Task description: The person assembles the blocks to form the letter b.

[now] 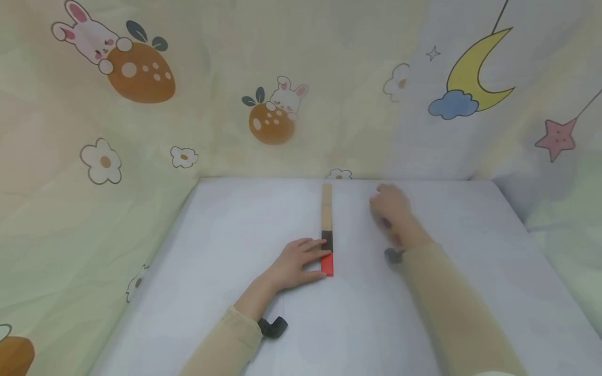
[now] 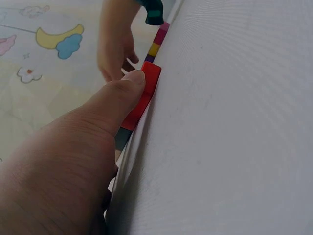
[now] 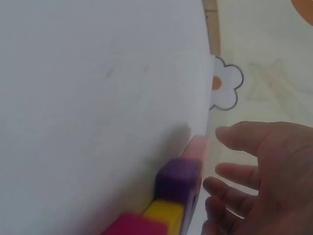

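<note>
A straight row of blocks runs away from me in the head view: a red block (image 1: 327, 266), a black block (image 1: 329, 236), then plain wooden blocks (image 1: 326, 214). My left hand (image 1: 295, 265) lies at its near end, fingers extended over the red and black blocks. Its thumb rests on the red block in the left wrist view. My right hand (image 1: 391, 202), blurred, is right of the row. The right wrist view shows it with fingers apart beside a second row: pink block (image 3: 196, 148), purple block (image 3: 177, 180), yellow block (image 3: 166, 211) and magenta block (image 3: 136, 226). In the head view the right arm mostly hides these.
The blocks stand on a white table (image 1: 235, 219). Behind it and at both sides hangs a pale cloth (image 1: 338, 136) printed with rabbits, flowers and a moon. Dark wrist devices (image 1: 274, 327) stick out at the sleeves.
</note>
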`<act>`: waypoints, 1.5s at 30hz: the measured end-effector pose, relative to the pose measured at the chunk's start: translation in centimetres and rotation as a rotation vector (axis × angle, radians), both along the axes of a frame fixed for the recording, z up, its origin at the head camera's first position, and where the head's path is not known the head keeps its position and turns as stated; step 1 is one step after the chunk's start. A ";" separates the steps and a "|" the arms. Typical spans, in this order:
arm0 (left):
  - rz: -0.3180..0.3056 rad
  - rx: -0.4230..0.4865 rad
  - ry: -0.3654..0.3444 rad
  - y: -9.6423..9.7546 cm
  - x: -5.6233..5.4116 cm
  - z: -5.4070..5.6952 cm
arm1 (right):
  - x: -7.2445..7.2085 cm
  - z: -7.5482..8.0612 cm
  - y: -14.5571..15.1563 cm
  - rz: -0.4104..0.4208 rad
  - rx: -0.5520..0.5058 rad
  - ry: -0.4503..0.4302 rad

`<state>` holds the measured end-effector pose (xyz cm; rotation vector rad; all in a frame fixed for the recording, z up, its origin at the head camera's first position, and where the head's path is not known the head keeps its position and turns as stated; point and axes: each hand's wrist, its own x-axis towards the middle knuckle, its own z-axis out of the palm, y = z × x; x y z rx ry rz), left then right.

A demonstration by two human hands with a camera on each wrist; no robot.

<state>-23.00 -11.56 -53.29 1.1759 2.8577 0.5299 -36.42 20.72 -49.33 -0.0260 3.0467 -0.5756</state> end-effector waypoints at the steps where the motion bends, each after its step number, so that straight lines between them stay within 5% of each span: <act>1: 0.000 0.002 -0.004 0.0 0.0 0.0 | 0.1 -0.2 0.4 -0.002 0.008 -0.004; 16: 0.004 0.003 -0.002 0.0 -0.1 -0.3 | 2.0 -0.1 0.0 -0.013 -0.015 -0.063; 26: 0.005 0.010 -0.015 0.0 -0.1 -0.3 | 1.8 -1.2 0.1 -0.038 0.021 0.018; 35: 0.004 0.009 -0.013 0.0 -0.4 -0.6 | 4.2 0.6 -4.0 -0.142 -0.208 -0.049; 45: 0.005 0.008 -0.016 0.0 -0.2 -0.5 | 4.2 -1.2 -5.9 -0.093 -0.327 -0.113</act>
